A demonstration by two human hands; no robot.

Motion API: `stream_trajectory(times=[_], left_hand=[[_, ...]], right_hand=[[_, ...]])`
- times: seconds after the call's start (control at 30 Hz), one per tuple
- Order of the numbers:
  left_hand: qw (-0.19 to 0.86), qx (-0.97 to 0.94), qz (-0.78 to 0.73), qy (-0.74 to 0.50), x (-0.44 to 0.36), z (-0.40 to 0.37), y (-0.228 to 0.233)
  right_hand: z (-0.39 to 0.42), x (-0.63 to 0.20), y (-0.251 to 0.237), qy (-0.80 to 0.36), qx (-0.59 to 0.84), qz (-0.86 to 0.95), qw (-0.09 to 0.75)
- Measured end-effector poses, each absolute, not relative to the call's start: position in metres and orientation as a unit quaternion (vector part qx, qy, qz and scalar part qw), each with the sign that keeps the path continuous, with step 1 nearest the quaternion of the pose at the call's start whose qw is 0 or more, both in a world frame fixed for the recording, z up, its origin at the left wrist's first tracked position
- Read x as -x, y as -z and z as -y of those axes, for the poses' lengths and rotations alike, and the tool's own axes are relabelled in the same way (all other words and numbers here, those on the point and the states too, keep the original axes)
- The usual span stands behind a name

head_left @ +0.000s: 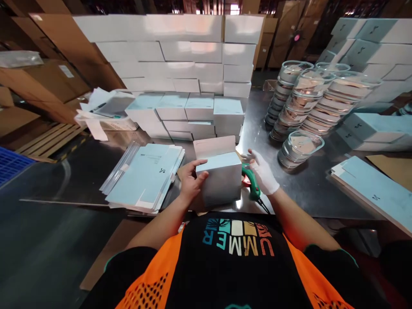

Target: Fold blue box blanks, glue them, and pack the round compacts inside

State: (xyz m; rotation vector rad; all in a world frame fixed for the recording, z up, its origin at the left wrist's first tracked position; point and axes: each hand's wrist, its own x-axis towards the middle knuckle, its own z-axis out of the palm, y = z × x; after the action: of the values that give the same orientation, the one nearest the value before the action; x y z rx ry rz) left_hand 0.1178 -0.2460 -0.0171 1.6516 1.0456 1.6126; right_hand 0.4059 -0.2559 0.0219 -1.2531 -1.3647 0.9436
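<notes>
My bare left hand [190, 182] grips a white cardboard box [222, 182] near the table's [299, 197] front; my white-gloved right hand [262, 171] spreads open beside a green corded tool [254, 185]. Box looks formed, rear flap [215, 146] unclosed!

The only view looks from the person's head, just above the near edge of the worktop [299, 193], facing forward and down across it. It sits close over the chest: the black shirt [231, 274] fills the bottom middle, with the left hand [191, 180] and right hand [263, 174] near the centre. Its wide field takes in floor [48, 244] outside the near left corner and cartons [286, 21] past the far edge.
</notes>
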Motion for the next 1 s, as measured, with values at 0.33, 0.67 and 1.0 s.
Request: stream_trajectory(times=[0.33,0.67,1.0], left_hand=[[0.258,-0.612,-0.237,-0.709,-0.127,0.225,0.03],[0.223,-0.775,-0.15,-0.571,-0.099,0.231,0.013],[0.504,-0.603,-0.461,-0.412,-0.086,0.263,0.087]], right_hand=[[0.237,-0.396,-0.016,-0.354,0.359,0.725,0.469],[0.26,-0.387,-0.005,-0.296,0.296,0.793,0.442],[0.265,-0.378,0.038,-0.361,0.509,0.634,0.457]])
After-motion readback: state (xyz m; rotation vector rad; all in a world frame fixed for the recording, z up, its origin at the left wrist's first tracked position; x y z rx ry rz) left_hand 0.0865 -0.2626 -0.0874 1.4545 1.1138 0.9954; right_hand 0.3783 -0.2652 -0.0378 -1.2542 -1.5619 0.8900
